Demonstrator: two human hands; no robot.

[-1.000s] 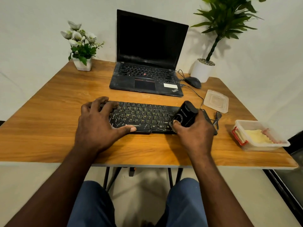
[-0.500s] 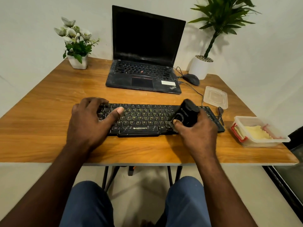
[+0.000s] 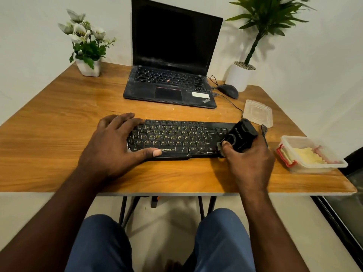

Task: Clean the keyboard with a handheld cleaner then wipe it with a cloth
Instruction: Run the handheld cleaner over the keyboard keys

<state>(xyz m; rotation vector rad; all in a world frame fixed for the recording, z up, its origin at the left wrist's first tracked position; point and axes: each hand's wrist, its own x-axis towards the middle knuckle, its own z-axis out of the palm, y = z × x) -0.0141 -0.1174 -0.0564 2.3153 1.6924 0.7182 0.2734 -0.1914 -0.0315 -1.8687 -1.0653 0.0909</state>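
Note:
A black keyboard (image 3: 176,138) with yellow-lit letters lies across the middle of the wooden table (image 3: 59,118). My left hand (image 3: 112,146) rests flat on its left end, fingers spread and thumb along the front edge. My right hand (image 3: 249,163) grips a small black handheld cleaner (image 3: 240,136) that sits on the keyboard's right end, its lower tip touching the keys. A yellow cloth (image 3: 308,156) lies in an open clear plastic box (image 3: 332,165) at the right edge of the table.
An open black laptop (image 3: 172,61) stands behind the keyboard, with a mouse (image 3: 227,90) and cable to its right. The box's clear lid (image 3: 258,112) lies behind the cleaner. A white flower pot (image 3: 88,67) stands back left, a potted plant (image 3: 240,75) back right.
My right hand has drawn the cleaner to the right along the keyboard. The keyboard itself has shifted slightly, and my left hand has settled flatter on its left end.

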